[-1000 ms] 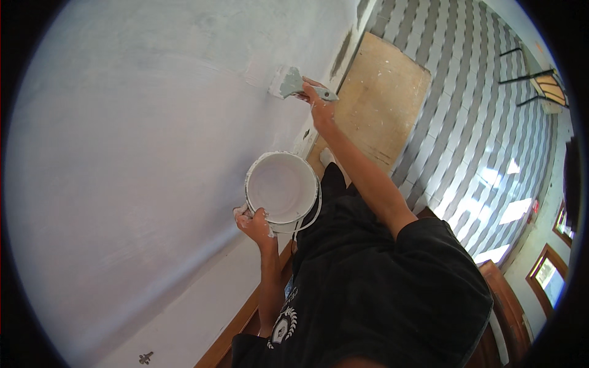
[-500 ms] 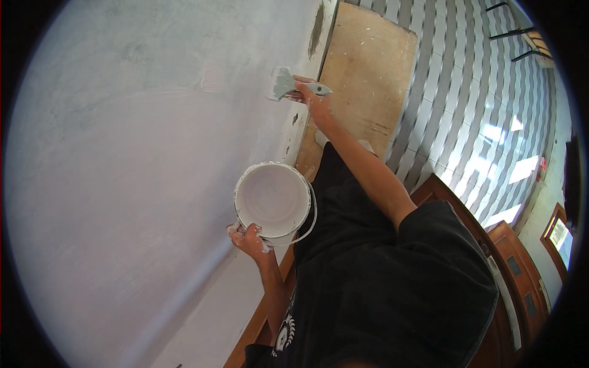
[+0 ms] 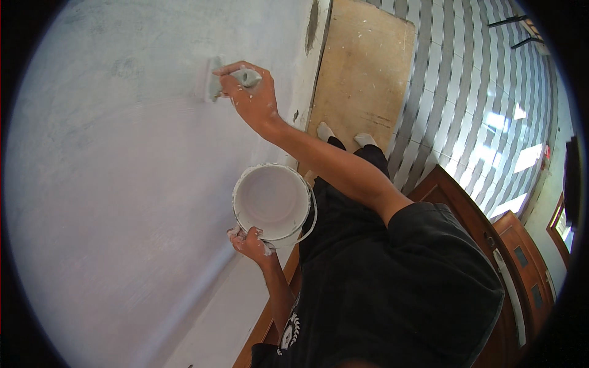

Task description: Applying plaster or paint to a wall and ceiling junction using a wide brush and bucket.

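Observation:
My right hand point(image 3: 251, 95) is closed round the handle of a grey-green paintbrush point(image 3: 215, 78), whose wide head is pressed to the wall point(image 3: 141, 165). Pale, smooth coating covers much of that wall, with greyer patches toward the top. Held by its rim, a white paint bucket point(image 3: 272, 201) hangs in my left hand point(image 3: 250, 241), close to the wall and in front of my body. A thin layer of pale paint coats the inside, and its wire handle droops on the right side. White smears mark the fingers of both hands.
I stand in socks on a paint-specked wooden board point(image 3: 362, 67) along the wall's foot. Beyond it lies a grey-and-white striped tile floor point(image 3: 454, 86). Brown wooden doors point(image 3: 521, 257) are at the right, and a chair with black legs point(image 3: 524, 37) is at the far upper right.
My right hand has carried the paintbrush left across the wall, from near its right edge onto the lighter patch. The bucket and my left hand have stayed nearly in place.

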A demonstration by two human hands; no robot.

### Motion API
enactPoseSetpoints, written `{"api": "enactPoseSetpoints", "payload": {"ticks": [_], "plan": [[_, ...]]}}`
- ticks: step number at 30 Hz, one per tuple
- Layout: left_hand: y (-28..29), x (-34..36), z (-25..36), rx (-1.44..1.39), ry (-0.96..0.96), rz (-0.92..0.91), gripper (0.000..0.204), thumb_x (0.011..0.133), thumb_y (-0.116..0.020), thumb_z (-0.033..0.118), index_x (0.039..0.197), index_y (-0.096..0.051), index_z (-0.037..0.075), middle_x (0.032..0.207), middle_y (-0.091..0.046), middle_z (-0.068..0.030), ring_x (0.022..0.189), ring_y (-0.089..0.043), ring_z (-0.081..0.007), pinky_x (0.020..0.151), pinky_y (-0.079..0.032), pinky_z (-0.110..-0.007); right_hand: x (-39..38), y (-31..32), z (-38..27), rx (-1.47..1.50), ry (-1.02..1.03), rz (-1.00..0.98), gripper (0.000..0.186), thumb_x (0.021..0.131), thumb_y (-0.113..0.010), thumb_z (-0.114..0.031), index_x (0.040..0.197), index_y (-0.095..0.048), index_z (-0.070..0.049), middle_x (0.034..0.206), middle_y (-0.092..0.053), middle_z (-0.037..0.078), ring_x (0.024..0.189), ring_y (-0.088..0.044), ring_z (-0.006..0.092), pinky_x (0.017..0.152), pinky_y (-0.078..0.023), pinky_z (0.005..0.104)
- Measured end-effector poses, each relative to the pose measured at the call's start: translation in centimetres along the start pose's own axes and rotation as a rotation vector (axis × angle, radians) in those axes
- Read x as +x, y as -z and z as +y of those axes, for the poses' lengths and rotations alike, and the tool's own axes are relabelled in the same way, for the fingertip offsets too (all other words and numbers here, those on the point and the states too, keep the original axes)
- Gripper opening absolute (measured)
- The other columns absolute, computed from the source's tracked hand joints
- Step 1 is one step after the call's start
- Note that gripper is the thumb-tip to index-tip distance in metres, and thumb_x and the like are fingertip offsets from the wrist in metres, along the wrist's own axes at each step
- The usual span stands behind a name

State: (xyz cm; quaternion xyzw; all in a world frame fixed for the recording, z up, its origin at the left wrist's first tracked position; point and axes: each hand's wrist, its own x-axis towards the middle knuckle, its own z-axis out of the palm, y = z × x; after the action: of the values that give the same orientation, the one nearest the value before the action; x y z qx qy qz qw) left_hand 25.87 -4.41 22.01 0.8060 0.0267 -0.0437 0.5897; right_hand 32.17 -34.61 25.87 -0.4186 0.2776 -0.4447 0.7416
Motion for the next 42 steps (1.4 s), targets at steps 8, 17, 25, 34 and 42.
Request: {"api": "enactPoseSetpoints", "payload": {"ticks": [8, 17, 25, 34, 42], "plan": [[0.1, 0.1, 0.3, 0.016, -0.016, -0.017, 0.027, 0.060, -0.049, -0.008, 0.082, -0.040, 0.003, 0.080, -0.050, -0.0076, 0.071, -0.051, -0.0167, 0.071, -0.046, -0.027, 0.8, 2.7, -2.7, 0.253, 0.056, -0.132, 0.013, 0.089, -0.059, -0.005, 0.094, -0.069, 0.002, 0.083, -0.067, 0.008, 0.070, -0.064, 0.0124, 0.070, -0.057, 0.0269], [-0.4, -0.7, 1.1, -0.044, 0.027, 0.006, 0.025, 0.061, -0.054, -0.008, 0.079, -0.040, 0.003, 0.079, -0.044, -0.0036, 0.072, -0.046, -0.0146, 0.070, -0.040, -0.025, 0.3, 0.0, 1.3, -0.096, 0.118, 0.007, 0.011, 0.089, -0.058, -0.004, 0.090, -0.069, -0.001, 0.072, -0.062, 0.003, 0.066, -0.058, 0.0069, 0.059, -0.050, 0.0226], [-0.4, -0.6, 1.6, 0.006, 0.015, -0.023, 0.026, 0.060, -0.054, -0.007, 0.078, -0.040, 0.004, 0.079, -0.044, -0.0035, 0.072, -0.047, -0.0149, 0.072, -0.040, -0.025, -0.6, -5.0, -9.1, 0.314, 0.178, -0.124, 0.010, 0.085, -0.059, -0.003, 0.085, -0.068, 0.003, 0.072, -0.062, 0.006, 0.065, -0.059, 0.0090, 0.060, -0.052, 0.0245], [-1.0, -0.4, 1.1, -0.102, 0.024, -0.012, 0.027, 0.058, -0.051, -0.008, 0.080, -0.040, 0.003, 0.081, -0.049, -0.0059, 0.072, -0.050, -0.0157, 0.071, -0.044, -0.026, 1.1, 4.6, 0.3, 0.025, 0.046, -0.002, 0.010, 0.089, -0.060, -0.005, 0.084, -0.066, 0.000, 0.071, -0.065, 0.004, 0.066, -0.059, 0.0071, 0.059, -0.051, 0.0252], [-0.3, -0.5, 0.6, -0.095, 0.019, 0.008, 0.029, 0.058, -0.051, -0.009, 0.082, -0.039, 0.004, 0.082, -0.054, -0.0081, 0.072, -0.054, -0.0160, 0.068, -0.047, -0.027, -1.9, -0.9, -0.1, -0.192, -0.010, 0.015, 0.007, 0.084, -0.060, -0.003, 0.080, -0.065, -0.003, 0.064, -0.063, 0.005, 0.057, -0.058, 0.0095, 0.056, -0.046, 0.0257]]}}
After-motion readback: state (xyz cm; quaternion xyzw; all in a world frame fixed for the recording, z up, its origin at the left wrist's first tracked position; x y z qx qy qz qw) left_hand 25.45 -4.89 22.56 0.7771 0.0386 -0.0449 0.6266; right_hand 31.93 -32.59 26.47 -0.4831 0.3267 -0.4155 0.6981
